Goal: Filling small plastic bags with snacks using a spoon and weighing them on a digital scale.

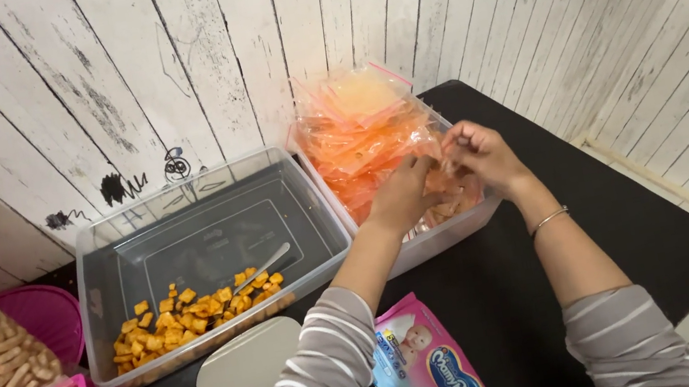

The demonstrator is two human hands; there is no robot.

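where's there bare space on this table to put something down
Bare black table lies right of the right hand, out to its far edge. The left side is crowded: clear tub of orange snack squares, pink package, and white scale.

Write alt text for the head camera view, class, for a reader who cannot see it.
Two hands, left hand and right hand, hold a small clear bag of orange snacks over a tub packed with filled bags. Beside it, a larger clear tub holds loose orange crackers and a spoon, on a black table.

Glossy clear plastic packets (359,139)
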